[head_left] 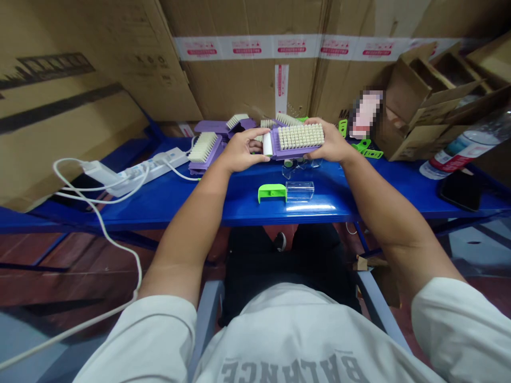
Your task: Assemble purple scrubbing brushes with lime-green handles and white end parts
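Arms (187, 223) outstretched, hands (239, 151) (332, 146) around purple brush (299, 139)

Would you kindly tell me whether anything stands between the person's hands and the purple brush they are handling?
Nothing visible does. The left hand and the right hand each grip an end of the purple brush, held bristles up above the blue table.

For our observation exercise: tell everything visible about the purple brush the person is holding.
The brush has a purple, plastic-looking rectangular body topped with rows of short cream bristles facing up, and a white piece at its left end. It is held level above the blue table, the left hand gripping its left end and the right hand its right end.
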`<state>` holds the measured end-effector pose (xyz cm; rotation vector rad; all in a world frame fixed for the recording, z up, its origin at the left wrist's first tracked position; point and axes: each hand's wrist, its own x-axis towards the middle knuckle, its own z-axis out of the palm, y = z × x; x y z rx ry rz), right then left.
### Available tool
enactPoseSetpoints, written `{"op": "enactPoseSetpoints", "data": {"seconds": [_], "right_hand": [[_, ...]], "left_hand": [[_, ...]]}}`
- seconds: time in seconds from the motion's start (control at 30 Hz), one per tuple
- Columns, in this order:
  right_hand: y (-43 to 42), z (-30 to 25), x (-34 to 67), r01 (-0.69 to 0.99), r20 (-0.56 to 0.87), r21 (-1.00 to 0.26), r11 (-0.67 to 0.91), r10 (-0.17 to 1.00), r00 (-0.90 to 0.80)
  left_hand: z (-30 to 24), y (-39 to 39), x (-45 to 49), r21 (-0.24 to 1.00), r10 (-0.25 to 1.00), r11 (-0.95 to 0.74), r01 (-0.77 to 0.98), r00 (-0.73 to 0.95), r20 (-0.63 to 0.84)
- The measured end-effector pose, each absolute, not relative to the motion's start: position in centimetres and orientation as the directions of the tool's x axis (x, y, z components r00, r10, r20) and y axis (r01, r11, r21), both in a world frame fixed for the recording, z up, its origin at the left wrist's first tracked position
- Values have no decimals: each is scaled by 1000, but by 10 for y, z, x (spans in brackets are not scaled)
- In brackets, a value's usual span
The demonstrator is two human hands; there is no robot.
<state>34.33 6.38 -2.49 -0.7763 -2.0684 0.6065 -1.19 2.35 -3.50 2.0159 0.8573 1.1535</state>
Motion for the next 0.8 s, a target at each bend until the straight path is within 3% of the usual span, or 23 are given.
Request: {"op": "enactPoseSetpoints", "data": {"seconds": [0.23, 0.5, 0.8], "right_hand": [[67, -32, 339, 352, 578, -589, 728, 684, -445], [66, -34, 334, 406, 652, -500, 765, 641, -406], [68, -36, 337, 408, 632, -525, 747, 663, -401]], "left_hand": [[-37, 26, -14, 839, 825, -509, 193, 389, 411], [-38, 30, -15, 804, 821, -544, 241, 348, 451], [-43, 33, -14, 813, 843, -523, 257, 295, 449]]}}
